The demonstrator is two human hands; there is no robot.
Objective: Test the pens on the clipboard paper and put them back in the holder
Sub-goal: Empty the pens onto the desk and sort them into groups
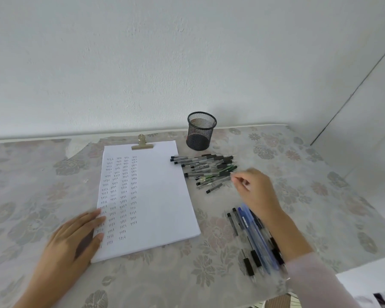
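Note:
White clipboard paper under a brass clip carries several columns of small test marks on its left half. My left hand rests flat on the paper's lower left edge. My right hand hovers at the right end of a pile of black and green pens, fingers loosely curled, touching or nearly touching a pen tip; it is blurred and I cannot see a pen gripped. A black mesh holder stands empty behind the pile.
A second group of blue and black pens lies under my right forearm near the table's right front. The floral tablecloth covers the table; a white wall stands close behind, and the table edge runs along the right.

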